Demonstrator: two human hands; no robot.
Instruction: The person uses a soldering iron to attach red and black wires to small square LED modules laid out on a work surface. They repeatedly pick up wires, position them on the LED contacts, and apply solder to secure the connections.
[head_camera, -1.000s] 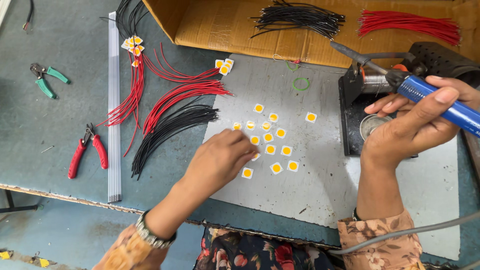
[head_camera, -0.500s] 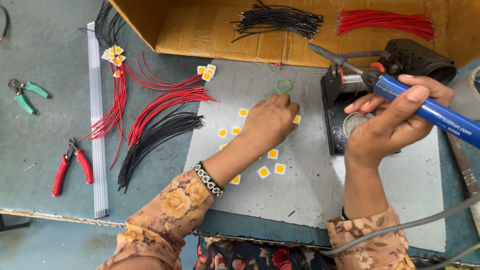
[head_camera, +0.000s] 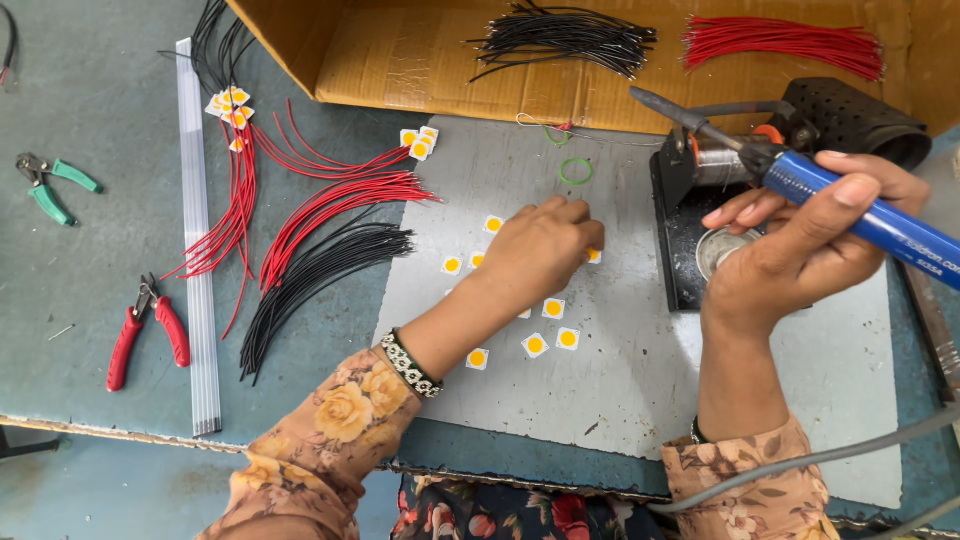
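My left hand (head_camera: 540, 250) has slid far-right across the grey mat (head_camera: 640, 380), fingers curled onto a chip (head_camera: 594, 256) at the cluster's edge. Right hand (head_camera: 800, 250) stays pinching the iron (head_camera: 850, 205).

View: a single head-worn camera, so no second view shares any part of the scene.
Direction: steeply down and forward onto the blue-grey worktop (head_camera: 90, 150).
Distance: close, with both forearms filling the lower frame.
Near edge: the worktop's chipped front edge and flowered sleeves at the bottom.
Far edge: an open brown cardboard box (head_camera: 440, 60) along the top.
Centre: the pale grey flat work mat (head_camera: 640, 380).
Left margin: green-handled cutters (head_camera: 50, 187).
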